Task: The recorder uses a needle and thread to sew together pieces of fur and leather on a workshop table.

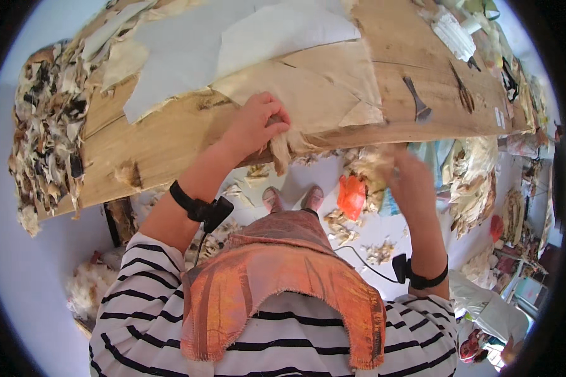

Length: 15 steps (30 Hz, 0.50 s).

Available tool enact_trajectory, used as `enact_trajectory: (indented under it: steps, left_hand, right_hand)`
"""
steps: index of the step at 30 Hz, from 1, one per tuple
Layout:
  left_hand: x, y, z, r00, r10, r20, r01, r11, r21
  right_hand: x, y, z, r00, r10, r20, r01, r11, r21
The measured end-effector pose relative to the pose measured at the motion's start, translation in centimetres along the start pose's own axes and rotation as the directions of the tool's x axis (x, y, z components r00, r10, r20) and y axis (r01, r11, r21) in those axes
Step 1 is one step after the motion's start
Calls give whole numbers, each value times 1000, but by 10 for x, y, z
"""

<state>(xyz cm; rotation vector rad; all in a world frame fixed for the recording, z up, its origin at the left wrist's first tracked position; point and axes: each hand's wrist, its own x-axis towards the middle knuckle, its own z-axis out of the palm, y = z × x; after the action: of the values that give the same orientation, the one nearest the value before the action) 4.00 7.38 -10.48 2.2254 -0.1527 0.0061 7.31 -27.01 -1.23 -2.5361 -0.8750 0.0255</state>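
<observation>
My left hand (261, 125) grips a pale tan strip of fur (280, 157) at the front edge of a wooden worktable (126, 144), its fingers closed around it. The strip hangs over the edge. Under it and behind lie a cream sheet of material (321, 81) and white irregular sheets (176, 56). My right hand (405, 173) is at the right, just below the table edge, smeared by motion, so its fingers cannot be made out. On the right of the tabletop lie a dark flat metal tool (418, 100) and a long thin dark tool (463, 88).
Piles of fur scraps (47, 113) cover the table's left end. On the white floor are more scraps (343, 232) and an orange bag (352, 195). Pale hides (468, 182) hang at the right, beside clutter and metal frames. A bundle of fluff (91, 283) sits lower left.
</observation>
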Motion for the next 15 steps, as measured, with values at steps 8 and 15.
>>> enact_trajectory:
  steps: [8, 15]
  left_hand:
    - [-6, 6, 4, 989, 106, -105, -86, 980, 181]
    - [-7, 10, 6, 987, 97, -125, -71, 978, 197]
  right_hand:
    - [24, -102, 20, 855, -417, 307, 91, 704, 704]
    - [52, -146, 44, 849, -518, 101, 254, 568, 783]
